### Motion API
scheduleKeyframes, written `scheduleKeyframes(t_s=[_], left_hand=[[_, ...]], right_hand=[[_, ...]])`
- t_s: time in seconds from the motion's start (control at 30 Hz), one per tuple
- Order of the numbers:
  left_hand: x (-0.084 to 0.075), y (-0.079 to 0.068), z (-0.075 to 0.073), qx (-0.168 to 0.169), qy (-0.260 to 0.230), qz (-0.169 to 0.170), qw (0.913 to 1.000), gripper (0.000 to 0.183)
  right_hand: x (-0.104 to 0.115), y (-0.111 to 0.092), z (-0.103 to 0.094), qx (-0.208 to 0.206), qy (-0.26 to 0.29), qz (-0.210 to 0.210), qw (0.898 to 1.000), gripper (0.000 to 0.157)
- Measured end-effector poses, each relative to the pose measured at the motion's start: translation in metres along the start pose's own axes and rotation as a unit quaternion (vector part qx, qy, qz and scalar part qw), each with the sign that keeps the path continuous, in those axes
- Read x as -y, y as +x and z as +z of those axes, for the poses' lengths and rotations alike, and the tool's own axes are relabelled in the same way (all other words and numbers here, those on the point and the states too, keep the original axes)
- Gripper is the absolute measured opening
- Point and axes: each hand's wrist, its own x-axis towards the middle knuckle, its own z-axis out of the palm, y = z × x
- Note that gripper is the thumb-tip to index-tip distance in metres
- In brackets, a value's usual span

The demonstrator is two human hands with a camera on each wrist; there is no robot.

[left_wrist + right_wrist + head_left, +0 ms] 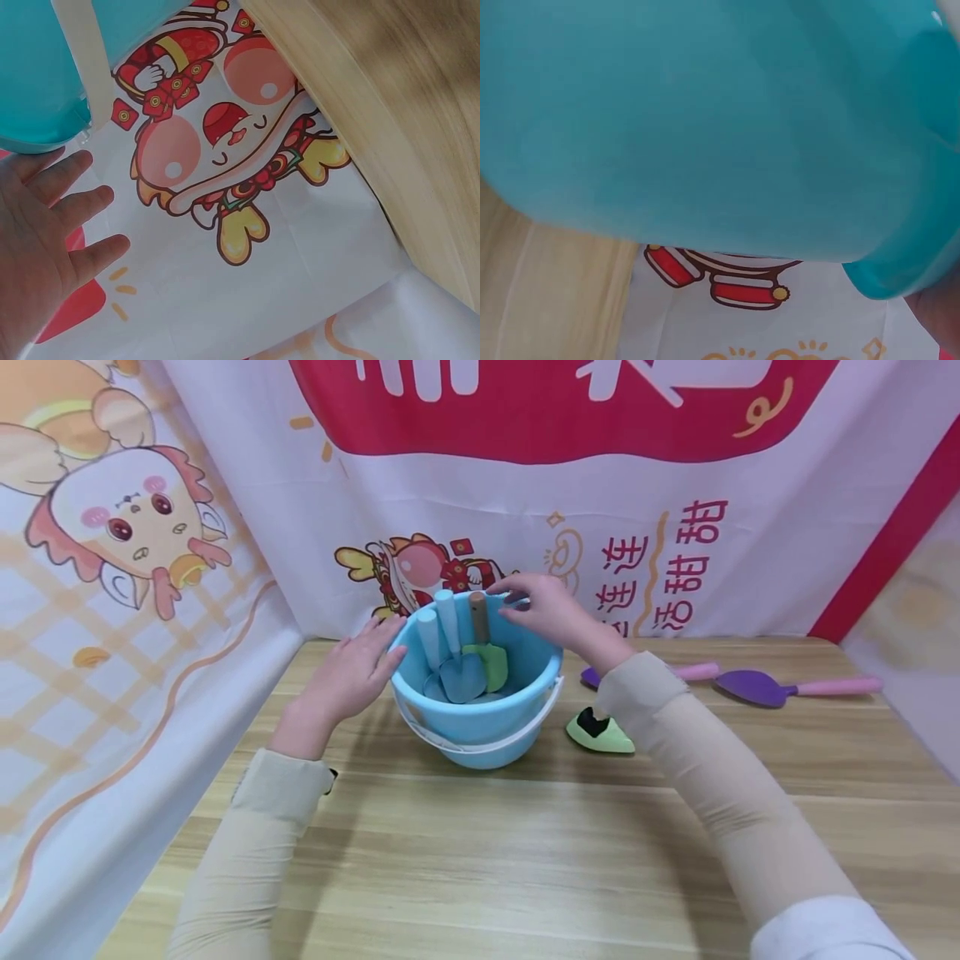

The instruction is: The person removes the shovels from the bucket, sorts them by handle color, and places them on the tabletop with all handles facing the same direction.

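Note:
A light blue bucket (480,722) stands on the wooden table with its white handle hanging down in front. Inside lean two blue hand trowels (462,677) and a green trowel (491,667) with a brown handle. My left hand (351,668) is at the bucket's left rim, thumb over the edge; in the left wrist view its fingers (90,202) are straight and spread outside. On the far right rim, my right hand (551,610) holds the edge with bent fingers, thumb inside. The bucket wall hides most of that hand in the right wrist view.
Right of the bucket lies a pale green piece with a black patch (600,733). Beyond it is a purple trowel (753,688) with a pink handle; a second one is partly behind my right sleeve. Printed cloth (480,485) hangs at the back and left.

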Motion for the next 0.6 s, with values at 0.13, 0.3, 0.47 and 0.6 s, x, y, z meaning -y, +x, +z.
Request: scheduleKeyframes(t_s=[0.13,0.3,0.47,0.6], left_hand=[[-0.001,0.001,0.001,0.001,-0.001,0.002,1.0,0.066],[-0.001,0.002,0.001,0.001,-0.002,0.0,1.0,0.066],[0.0,0.001,0.001,0.0,-0.004,-0.002,1.0,0.065],[0.001,0.001,0.001,-0.001,-0.004,-0.001,1.0,0.065]], right_hand=[[0.001,0.006,0.003,0.024,-0.031,-0.006,0.999,0.043],[0.003,0.012,0.006,0.052,-0.055,-0.016,0.997,0.049],[0.007,0.017,0.007,0.074,-0.071,-0.02,0.994,0.055],[0.009,0.021,0.009,0.087,-0.088,-0.021,0.992,0.057]])
